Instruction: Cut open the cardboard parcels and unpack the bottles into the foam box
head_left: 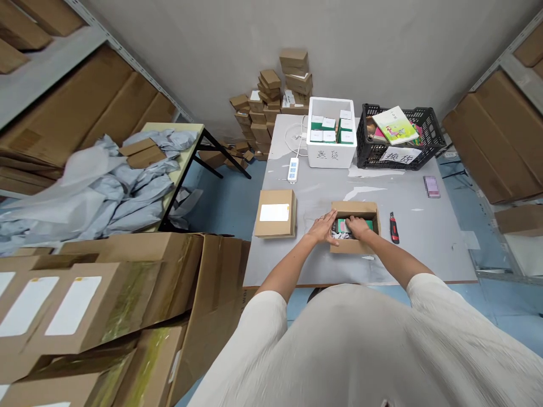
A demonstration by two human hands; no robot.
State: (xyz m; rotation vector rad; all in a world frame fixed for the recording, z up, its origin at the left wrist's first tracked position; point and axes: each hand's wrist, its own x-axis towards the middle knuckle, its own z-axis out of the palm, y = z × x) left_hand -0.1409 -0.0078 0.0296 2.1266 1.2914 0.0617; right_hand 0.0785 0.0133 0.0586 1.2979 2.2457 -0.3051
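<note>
An open cardboard box (354, 246) sits near the front of the grey table, its flaps raised. Inside lie a green box (370, 225) and some crumpled printed packing (339, 230). My left hand (323, 227) grips the left side of the cardboard box, thumb apart from the fingers. Reaching in over the right wall, my right hand (358, 227) has its fingers closed on the green box; the fingertips are partly hidden. A red and black box cutter (394, 228) lies right of the carton. To the left is a closed carton (275, 213) with a white label.
At the table's back stand a white foam bin (331, 155) of green-and-white boxes and a black crate (369, 150) of books. A power strip (293, 169) and a purple pack (431, 186) lie on the table (314, 265). Large cartons (127, 305) crowd the left.
</note>
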